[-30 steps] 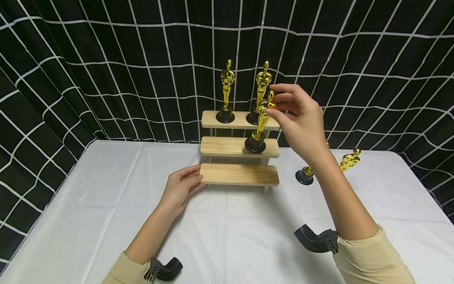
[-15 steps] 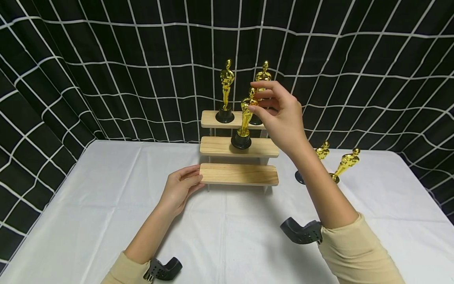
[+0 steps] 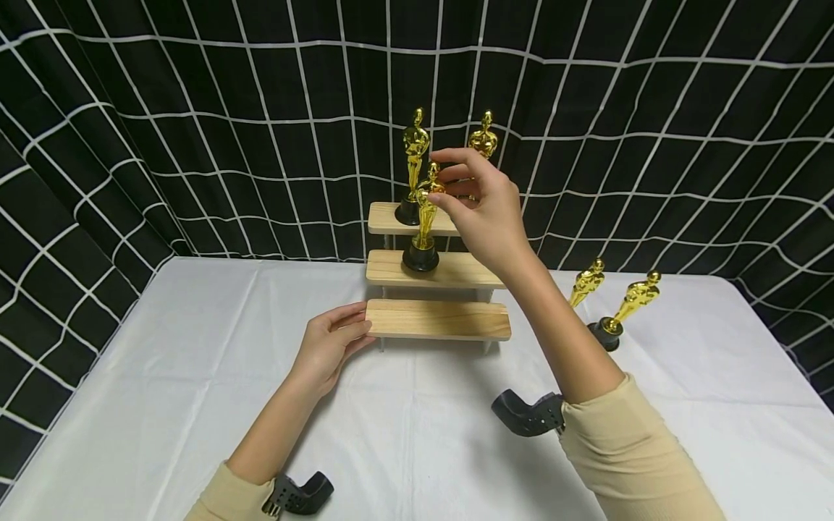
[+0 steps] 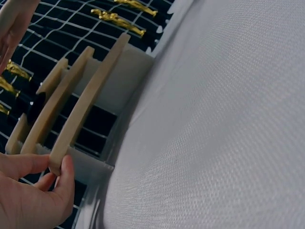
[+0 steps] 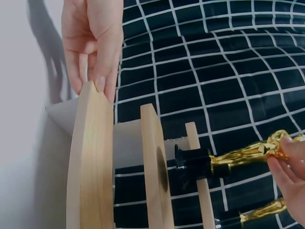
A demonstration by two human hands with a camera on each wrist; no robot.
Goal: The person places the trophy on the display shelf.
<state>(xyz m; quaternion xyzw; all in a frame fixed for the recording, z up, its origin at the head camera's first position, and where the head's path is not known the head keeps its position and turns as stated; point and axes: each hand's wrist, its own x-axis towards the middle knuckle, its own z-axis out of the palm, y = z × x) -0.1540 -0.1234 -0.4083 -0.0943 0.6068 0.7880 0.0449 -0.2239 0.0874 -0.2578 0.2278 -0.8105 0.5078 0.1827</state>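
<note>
My right hand (image 3: 489, 210) pinches a gold trophy statuette (image 3: 425, 228) by its upper body, thumb on one side and fingers on the other. Upright, its round black base (image 5: 193, 163) is right at the surface of the middle board (image 3: 465, 269) of a three-step wooden display stand, left of centre. My left hand (image 3: 329, 351) grips the left end of the lowest board (image 3: 436, 320) between thumb and fingers. Two similar statuettes stand on the top board (image 3: 381, 217): one at the left (image 3: 415, 141), one at the right (image 3: 483, 137), partly hidden by my right hand.
Two more gold statuettes, a nearer one (image 3: 635, 297) and one partly behind my forearm (image 3: 588, 278), stand on the white-covered table (image 3: 195, 405) right of the stand. A black curtain with a white grid (image 3: 260, 145) hangs behind. Pale side supports (image 4: 128, 71) carry the boards.
My right hand has carried the statuette leftward along the middle board and slightly down, tilting it more upright. The left hand has kept its grip on the lowest board.
</note>
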